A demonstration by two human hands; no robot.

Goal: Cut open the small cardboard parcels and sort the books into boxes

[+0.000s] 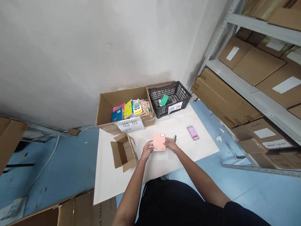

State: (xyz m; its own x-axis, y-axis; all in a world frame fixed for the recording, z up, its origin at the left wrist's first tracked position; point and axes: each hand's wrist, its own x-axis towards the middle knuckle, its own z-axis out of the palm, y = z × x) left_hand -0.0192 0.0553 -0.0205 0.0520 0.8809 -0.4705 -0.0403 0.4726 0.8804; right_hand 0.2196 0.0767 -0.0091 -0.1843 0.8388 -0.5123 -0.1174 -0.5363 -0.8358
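Observation:
Over the white table (108,182) I hold a thin salmon-pink book (159,142) between both hands. Its cover shows a barcode near the lower left and a white rounded patch at the upper right. My left hand (147,150) grips the left edge, and my right hand (171,144) grips the right edge. Something clear, perhaps a plastic bag, lies under the book. Close by my right hand is a small dark and yellow item (174,137), too small to name. An open small cardboard box (124,152) stands left of my left hand.
Behind stand a large cardboard box (103,108) of several books with a handwritten paper sign (130,124), and a black plastic crate (164,110) holding a green item (164,100). A blurred pink object (193,132) lies at right. Shelving (235,80) with cartons rises on the right.

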